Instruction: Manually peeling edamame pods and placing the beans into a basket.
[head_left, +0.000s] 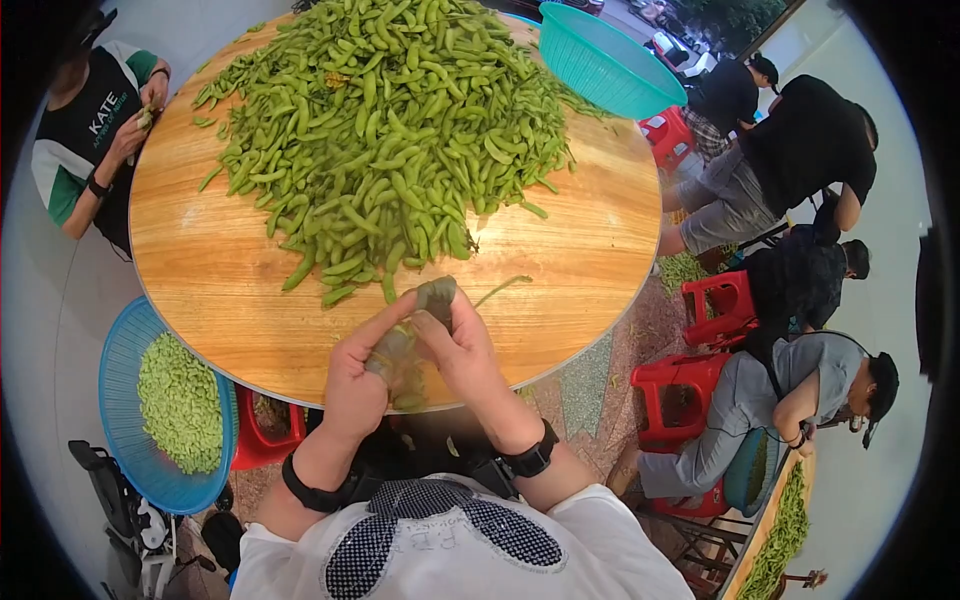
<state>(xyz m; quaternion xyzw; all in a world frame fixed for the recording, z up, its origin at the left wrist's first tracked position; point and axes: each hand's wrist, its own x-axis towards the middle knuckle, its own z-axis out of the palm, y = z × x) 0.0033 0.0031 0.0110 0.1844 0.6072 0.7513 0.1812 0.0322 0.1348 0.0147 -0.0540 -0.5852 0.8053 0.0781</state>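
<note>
My left hand (362, 367) and my right hand (461, 341) are close together over the near edge of the round wooden table (585, 262). Dark, semi-transparent coverings wrap some of the fingers. The fingers of both hands are bent together around something small and greenish, partly hidden and blurred; which hand grips it is unclear. A thin green stem (502, 289) lies just beyond my right hand. Beyond both hands, a large heap of green soybean pods (390, 142) spreads over the table.
A blue plastic basket (112, 405) with shelled beans (180, 405) stands at the lower left beside a red stool (262, 442). A turquoise basket (611, 64) rests at the table's far right. One person (94, 127) works across at the left; several others sit on the right near red stools (675, 390).
</note>
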